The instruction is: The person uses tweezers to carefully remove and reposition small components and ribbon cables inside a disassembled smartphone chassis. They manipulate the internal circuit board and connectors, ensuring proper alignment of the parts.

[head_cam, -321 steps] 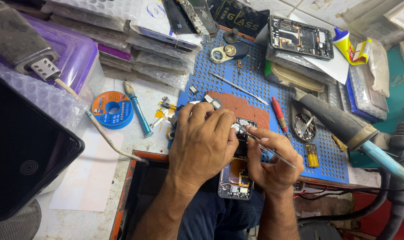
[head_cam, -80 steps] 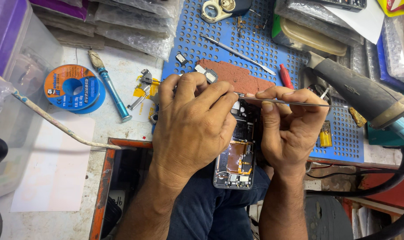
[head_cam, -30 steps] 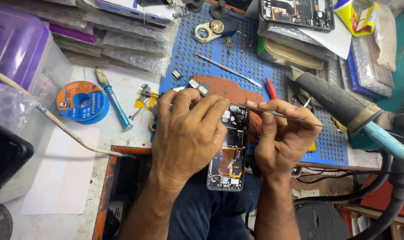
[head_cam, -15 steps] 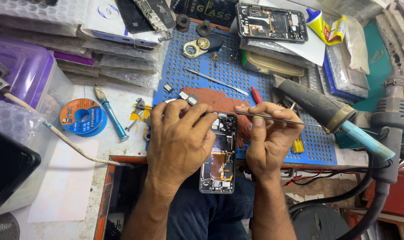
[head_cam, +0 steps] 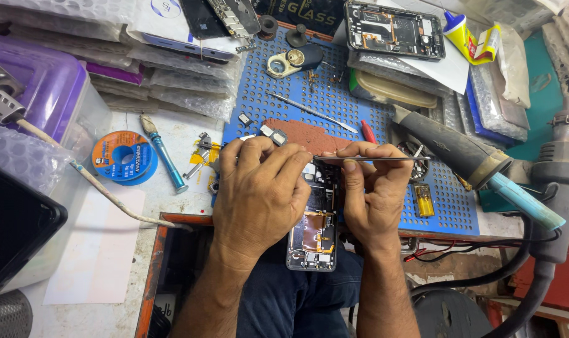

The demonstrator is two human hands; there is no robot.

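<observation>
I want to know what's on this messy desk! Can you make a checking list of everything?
Surface: blue perforated mat on a white bench.
Job's things: opened phone, back off, held over the bench edge; thin metal tweezers.
Clutter: solder spool, blue screwdriver, second opened phone, glue bottle, bubble-wrapped packs.
Hands: left hand grips the phone; right hand pinches the tweezers.
Cables: black hoses at right.
Surroundings: hot-air gun, purple box.

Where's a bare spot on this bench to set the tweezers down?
Barest is the white paper, below the solder spool. A smaller free strip of the blue mat lies right of the right hand. The bench's far edge is crowded with phones and packets.
</observation>
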